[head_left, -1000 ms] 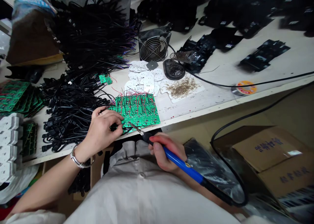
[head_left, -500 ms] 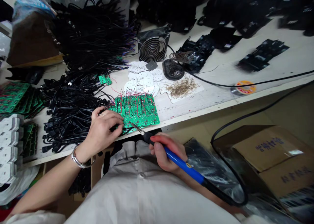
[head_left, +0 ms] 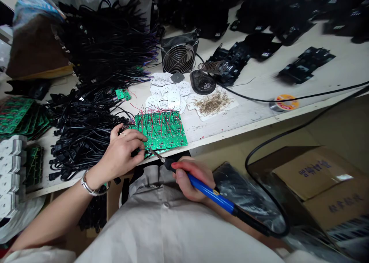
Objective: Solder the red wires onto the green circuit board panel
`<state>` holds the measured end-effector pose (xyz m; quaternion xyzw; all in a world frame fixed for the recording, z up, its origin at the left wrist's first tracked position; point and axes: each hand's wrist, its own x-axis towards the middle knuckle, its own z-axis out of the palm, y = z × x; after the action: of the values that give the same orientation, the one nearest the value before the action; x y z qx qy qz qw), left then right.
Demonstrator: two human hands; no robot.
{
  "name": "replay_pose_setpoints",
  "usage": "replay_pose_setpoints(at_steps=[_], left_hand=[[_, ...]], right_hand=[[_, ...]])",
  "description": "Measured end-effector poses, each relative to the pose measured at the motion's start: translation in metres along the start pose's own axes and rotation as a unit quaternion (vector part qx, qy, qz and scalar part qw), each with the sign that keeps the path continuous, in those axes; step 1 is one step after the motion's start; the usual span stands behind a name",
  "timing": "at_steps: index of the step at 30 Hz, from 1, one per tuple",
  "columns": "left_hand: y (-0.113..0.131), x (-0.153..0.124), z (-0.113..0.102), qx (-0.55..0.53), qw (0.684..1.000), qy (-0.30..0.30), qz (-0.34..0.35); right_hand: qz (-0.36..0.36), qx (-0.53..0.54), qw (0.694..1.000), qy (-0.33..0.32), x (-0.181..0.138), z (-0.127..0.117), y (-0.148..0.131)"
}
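Observation:
A green circuit board panel (head_left: pixel 161 130) with several red and black wires lies at the front edge of the white workbench (head_left: pixel 248 113). My left hand (head_left: pixel 121 153) rests at the panel's near left corner, its fingers pinched on a black wire there. My right hand (head_left: pixel 188 176) is closed around a blue-handled soldering iron (head_left: pixel 207 192). The iron's metal tip touches the panel's near edge, right beside my left fingertips. The iron's black cord (head_left: pixel 271 232) loops off to the right.
A heap of black cables (head_left: pixel 86 128) fills the bench to the left, with stacks of green boards (head_left: pixel 17 115) beyond. Behind the panel lie white round boards (head_left: pixel 168 92), a small fan (head_left: pixel 178 55), a solder spool (head_left: pixel 284 101) and black housings (head_left: pixel 305 65). Cardboard boxes (head_left: pixel 323 178) stand lower right.
The iron's tip has slid a little left along the panel's near edge, closer to my left fingertips. My left hand has stayed in place.

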<state>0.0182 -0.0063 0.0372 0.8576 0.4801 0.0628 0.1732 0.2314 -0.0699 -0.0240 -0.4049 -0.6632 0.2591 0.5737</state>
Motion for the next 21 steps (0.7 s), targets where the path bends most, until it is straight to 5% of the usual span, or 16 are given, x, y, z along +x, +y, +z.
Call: replay_pose_setpoints(at_steps=[21], left_hand=[[0.0003,0.0023,-0.0047,0.005,0.999,-0.043,-0.016]], right_hand=[[-0.009,0.019,1.0,-0.021,-0.0015,-0.001,0.0034]])
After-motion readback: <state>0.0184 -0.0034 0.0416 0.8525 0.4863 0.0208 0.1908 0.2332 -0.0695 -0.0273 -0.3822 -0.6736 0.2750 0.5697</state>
